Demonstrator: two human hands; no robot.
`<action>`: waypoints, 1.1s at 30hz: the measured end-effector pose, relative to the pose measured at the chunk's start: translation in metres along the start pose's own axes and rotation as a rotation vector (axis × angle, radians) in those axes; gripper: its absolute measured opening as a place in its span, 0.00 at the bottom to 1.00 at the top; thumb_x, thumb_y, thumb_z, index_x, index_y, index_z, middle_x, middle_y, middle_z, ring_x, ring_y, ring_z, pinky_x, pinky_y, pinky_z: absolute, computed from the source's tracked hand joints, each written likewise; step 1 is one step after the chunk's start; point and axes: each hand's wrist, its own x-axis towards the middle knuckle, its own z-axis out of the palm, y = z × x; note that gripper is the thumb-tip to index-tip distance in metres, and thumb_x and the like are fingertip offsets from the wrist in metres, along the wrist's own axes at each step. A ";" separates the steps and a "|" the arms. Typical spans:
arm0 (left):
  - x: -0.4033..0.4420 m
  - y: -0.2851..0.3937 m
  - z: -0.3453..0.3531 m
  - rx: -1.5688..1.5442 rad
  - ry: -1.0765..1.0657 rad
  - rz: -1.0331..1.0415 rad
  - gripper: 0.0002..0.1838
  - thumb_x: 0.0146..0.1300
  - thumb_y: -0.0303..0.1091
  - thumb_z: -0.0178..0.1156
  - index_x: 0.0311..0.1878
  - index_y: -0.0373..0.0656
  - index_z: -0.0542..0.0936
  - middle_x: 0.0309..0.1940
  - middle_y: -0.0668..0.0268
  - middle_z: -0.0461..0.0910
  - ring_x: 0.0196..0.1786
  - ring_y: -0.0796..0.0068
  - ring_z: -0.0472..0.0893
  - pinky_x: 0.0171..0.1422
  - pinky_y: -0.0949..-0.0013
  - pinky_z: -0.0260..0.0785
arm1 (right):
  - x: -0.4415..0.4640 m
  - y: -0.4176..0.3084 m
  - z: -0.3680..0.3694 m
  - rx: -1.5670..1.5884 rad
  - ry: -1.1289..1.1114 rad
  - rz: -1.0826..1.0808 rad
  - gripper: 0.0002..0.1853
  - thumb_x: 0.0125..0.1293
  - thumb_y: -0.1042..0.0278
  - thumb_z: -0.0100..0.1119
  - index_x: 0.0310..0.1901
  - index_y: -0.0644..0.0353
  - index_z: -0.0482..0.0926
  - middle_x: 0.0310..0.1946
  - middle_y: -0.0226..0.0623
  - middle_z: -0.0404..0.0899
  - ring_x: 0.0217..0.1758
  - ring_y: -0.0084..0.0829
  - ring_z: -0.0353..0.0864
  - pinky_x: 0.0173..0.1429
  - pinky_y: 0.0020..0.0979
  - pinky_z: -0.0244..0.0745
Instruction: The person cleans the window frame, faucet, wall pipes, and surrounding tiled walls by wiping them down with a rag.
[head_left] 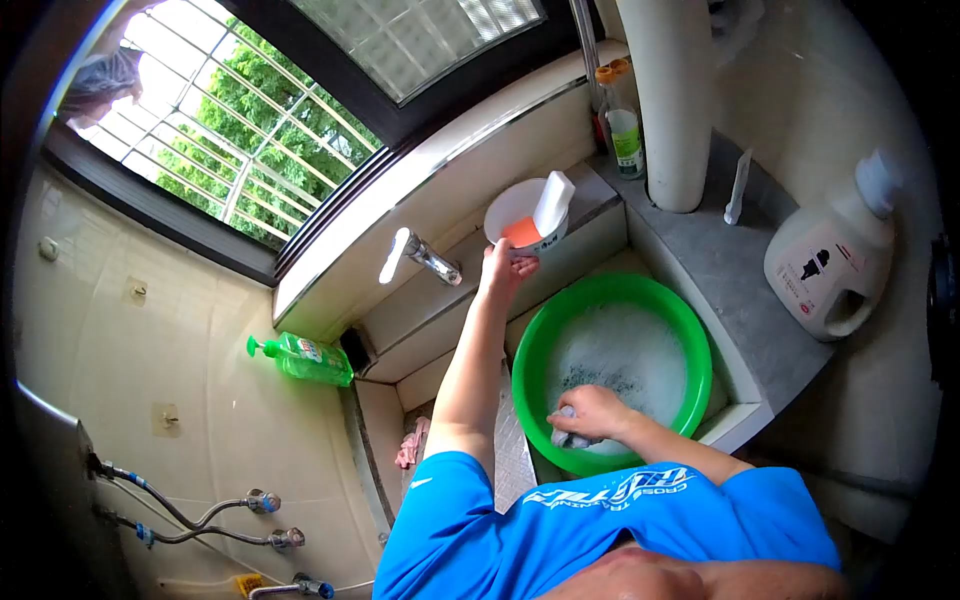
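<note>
At the back ledge, my left hand (pixel 510 264) is closed on the near side of a white bowl (pixel 500 210). Inside the bowl are a flat orange piece (pixel 521 233) and a white oblong object (pixel 553 203) that leans over the rim; its kind I cannot make out. My right hand (pixel 590 412) is inside a green basin (pixel 695 338), closed around a bunched, pale grey cloth (pixel 572 430). Soapy water (pixel 640 350) with white foam fills the basin, with a darker patch beside the hand.
A chrome tap (pixel 432 262) stands left of my left forearm. Along the left wall is a green pump bottle (pixel 312 360). A pink cloth (pixel 412 442) lies low in the sink. On the right counter are a large detergent jug (pixel 825 262), a white brush-like item (pixel 738 188) and a labelled bottle (pixel 626 140).
</note>
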 end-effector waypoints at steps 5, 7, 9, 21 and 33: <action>-0.002 -0.011 0.020 -0.101 0.210 0.003 0.31 0.61 0.45 0.58 0.61 0.42 0.57 0.51 0.39 0.66 0.52 0.44 0.75 0.49 0.49 0.75 | 0.001 -0.002 -0.002 -0.013 -0.019 0.029 0.22 0.54 0.45 0.59 0.35 0.59 0.83 0.34 0.48 0.81 0.40 0.48 0.81 0.46 0.43 0.75; -0.016 -0.027 0.010 -0.140 0.113 -0.016 0.43 0.57 0.55 0.62 0.67 0.46 0.51 0.56 0.41 0.63 0.52 0.46 0.75 0.48 0.51 0.75 | 0.001 -0.006 -0.003 -0.021 -0.058 0.058 0.22 0.54 0.46 0.59 0.35 0.59 0.83 0.35 0.49 0.82 0.41 0.48 0.81 0.48 0.43 0.75; -0.035 -0.041 -0.009 -0.078 -0.049 -0.022 0.42 0.59 0.52 0.62 0.68 0.44 0.52 0.56 0.47 0.66 0.42 0.58 0.79 0.40 0.61 0.76 | 0.001 -0.003 -0.002 -0.011 0.017 0.037 0.21 0.53 0.47 0.60 0.35 0.59 0.83 0.35 0.49 0.82 0.41 0.48 0.81 0.48 0.43 0.75; -0.103 0.010 -0.245 1.145 1.307 0.715 0.22 0.52 0.37 0.65 0.50 0.40 0.74 0.53 0.52 0.70 0.58 0.53 0.67 0.64 0.54 0.59 | 0.001 -0.009 0.002 0.000 -0.005 -0.031 0.21 0.54 0.49 0.62 0.35 0.62 0.82 0.33 0.49 0.80 0.38 0.47 0.80 0.44 0.41 0.74; -0.113 0.034 -0.274 1.385 1.398 0.060 0.39 0.47 0.44 0.70 0.63 0.54 0.64 0.58 0.55 0.66 0.59 0.54 0.67 0.60 0.51 0.63 | 0.004 0.000 0.004 -0.004 0.039 -0.056 0.20 0.55 0.51 0.61 0.35 0.62 0.81 0.34 0.48 0.81 0.39 0.47 0.80 0.44 0.41 0.74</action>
